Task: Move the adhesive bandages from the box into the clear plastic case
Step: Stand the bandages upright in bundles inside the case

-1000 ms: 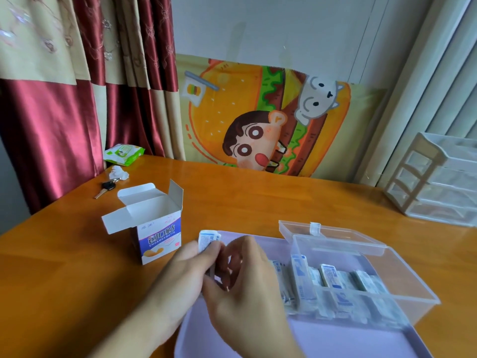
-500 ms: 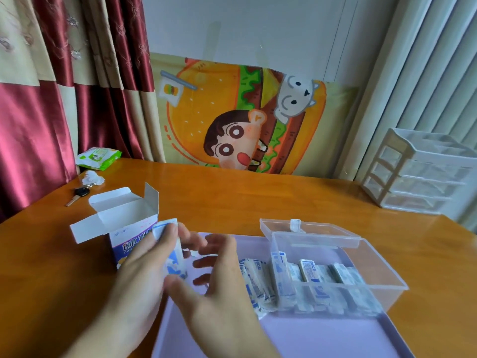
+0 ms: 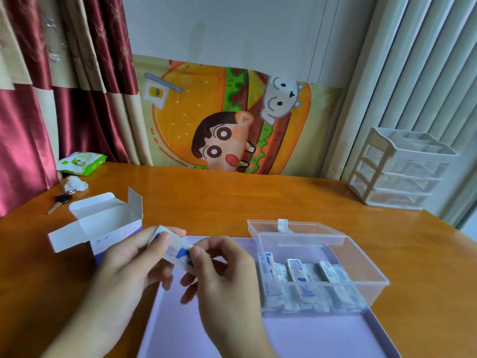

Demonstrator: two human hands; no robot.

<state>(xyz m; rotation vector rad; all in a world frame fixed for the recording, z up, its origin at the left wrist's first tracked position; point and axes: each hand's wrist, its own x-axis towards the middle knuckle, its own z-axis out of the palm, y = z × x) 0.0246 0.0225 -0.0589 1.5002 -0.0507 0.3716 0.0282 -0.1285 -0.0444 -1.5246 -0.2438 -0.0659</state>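
A small stack of wrapped adhesive bandages (image 3: 178, 253) is held above the near-left corner of a lilac tray (image 3: 309, 337), between both hands. The left hand (image 3: 129, 270) grips the stack's far end, with the thumb laid on top and the fingers (image 3: 170, 231) curled round behind it. The right hand (image 3: 222, 275) pinches the near end, the thumb pressed onto the blue-printed wrapper and the other fingers curled beneath (how many bandages are in the stack cannot be told).

The box (image 3: 103, 228) is stood on the orange wooden bench (image 3: 232, 197) just left of the tray, partly hidden behind the left hand, with its top flaps folded open.

The clear plastic case (image 3: 361, 267) is set on the right half of the tray, its lid (image 3: 294, 227) swung back flat behind it. Several wrapped bandages (image 3: 296, 272) are stood on edge in a row inside the case, crowded toward its near wall.

Further off, a key (image 3: 58, 202), a crumpled white tissue (image 3: 74, 182) and a green wipes packet (image 3: 81, 162) are seen at the bench's far left corner. A white drawer unit (image 3: 402, 169) is placed at the far right, and a cartoon burger mat (image 3: 227, 117) is propped against the wall.
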